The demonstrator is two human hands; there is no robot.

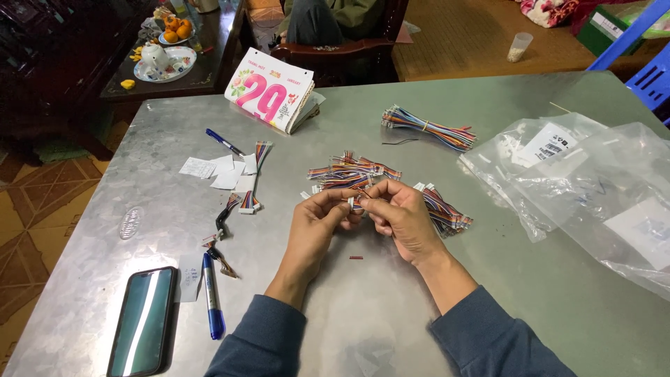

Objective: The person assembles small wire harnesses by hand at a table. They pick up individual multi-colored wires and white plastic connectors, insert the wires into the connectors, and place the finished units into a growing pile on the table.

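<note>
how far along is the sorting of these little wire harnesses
Looks early to midway. Possibly done: a few harnesses set aside by the paper slips. In hand: the left hand and right hand both pinch one multicoloured harness. Left: the loose pile behind the hands and the tied bundle.

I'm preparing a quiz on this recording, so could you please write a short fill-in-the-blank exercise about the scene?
1. Both hands, left and right, pinch a small ____ harness between the fingers.
2. The phone lies with its screen facing ____.
3. The blue marker lies just ____ of the phone.
4. The clear bags lie on the table's ____ side.

Missing words: wire; up; right; right
</note>
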